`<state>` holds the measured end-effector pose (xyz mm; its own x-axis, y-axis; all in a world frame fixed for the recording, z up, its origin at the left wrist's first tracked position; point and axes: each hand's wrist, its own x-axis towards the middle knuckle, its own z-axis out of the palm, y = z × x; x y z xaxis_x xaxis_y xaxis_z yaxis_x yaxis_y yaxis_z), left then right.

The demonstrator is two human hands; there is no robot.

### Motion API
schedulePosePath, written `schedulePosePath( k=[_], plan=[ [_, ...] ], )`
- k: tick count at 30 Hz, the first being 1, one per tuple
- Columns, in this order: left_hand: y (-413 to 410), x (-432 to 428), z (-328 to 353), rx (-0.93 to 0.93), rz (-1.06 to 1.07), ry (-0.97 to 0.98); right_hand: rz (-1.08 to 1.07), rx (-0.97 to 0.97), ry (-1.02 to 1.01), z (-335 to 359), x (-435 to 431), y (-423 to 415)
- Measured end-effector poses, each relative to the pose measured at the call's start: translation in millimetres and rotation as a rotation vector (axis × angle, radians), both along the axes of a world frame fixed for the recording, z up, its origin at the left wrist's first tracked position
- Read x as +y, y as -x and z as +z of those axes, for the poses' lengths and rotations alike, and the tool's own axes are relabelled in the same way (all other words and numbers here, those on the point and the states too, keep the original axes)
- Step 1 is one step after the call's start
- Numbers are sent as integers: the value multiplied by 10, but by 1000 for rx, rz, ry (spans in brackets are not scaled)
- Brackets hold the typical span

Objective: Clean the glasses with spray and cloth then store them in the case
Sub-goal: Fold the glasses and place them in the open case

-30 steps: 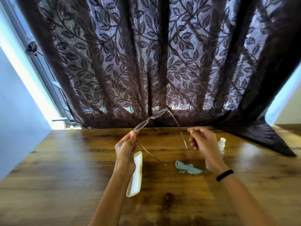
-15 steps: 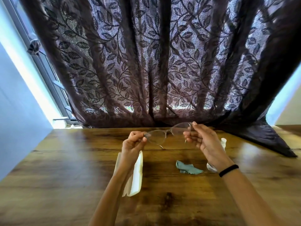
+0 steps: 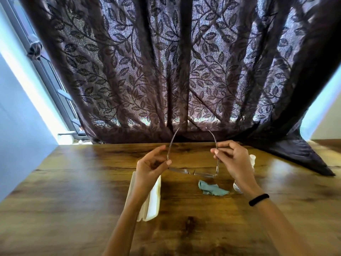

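Glasses [image 3: 193,172]: held above the table [image 3: 73,182], arms unfolded, pointing away. Left hand [image 3: 149,167] and right hand [image 3: 234,159], wrists raised, each pinch one arm between thumb and fingertips. Cloth [image 3: 212,189] lies below the right fingers.

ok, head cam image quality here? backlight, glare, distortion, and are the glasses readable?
Head view: heavy backlight through the curtain, blown-out strips at both side edges; wide-angle bend slants the window frame; glossy table carries soft reflections; glasses are thin and clear, lenses nearly lost against the wood, temples plainer against the curtain; left hand and right hand evenly lit.
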<state>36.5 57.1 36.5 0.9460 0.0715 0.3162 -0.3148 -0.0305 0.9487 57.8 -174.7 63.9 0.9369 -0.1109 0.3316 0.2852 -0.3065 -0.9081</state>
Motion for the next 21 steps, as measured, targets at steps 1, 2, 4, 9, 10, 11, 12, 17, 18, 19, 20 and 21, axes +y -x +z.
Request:
schedulePosePath(
  k=[1, 2, 4, 9, 10, 11, 12, 17, 18, 19, 20, 21],
  plan=[
    [-6, -1, -1, 14, 26, -32, -9, -39, 75, 2, 17, 8],
    [-13, -7, -7, 28, 54, -81, -16, -78, 144, -1, 37, 15],
    [-7, -32, -18, 44, 102, -174, -14, -135, 250, -9, 85, 22],
    [7, -108, 11, 61, 108, -149, 179, -141, 495, -65, 214, 59],
    [3, -117, 23, 59, 123, -142, 221, -138, 539, -82, 239, 61],
    [-1, -120, 32, 54, 147, -138, 247, -134, 565, -95, 257, 63],
    [-6, -118, 36, 46, 171, -138, 257, -132, 569, -104, 266, 62],
    [1, -62, 2, 35, 243, -77, 117, -185, 433, -80, 194, 56],
    [0, -50, -8, 42, 253, -52, 53, -207, 404, -83, 154, 47],
    [-1, -42, -15, 47, 260, -36, -9, -214, 385, -92, 111, 40],
    [-2, -35, -23, 51, 265, -27, -54, -204, 372, -108, 71, 35],
    [-4, -32, -29, 55, 268, -19, -79, -181, 362, -130, 34, 32]
  ],
)
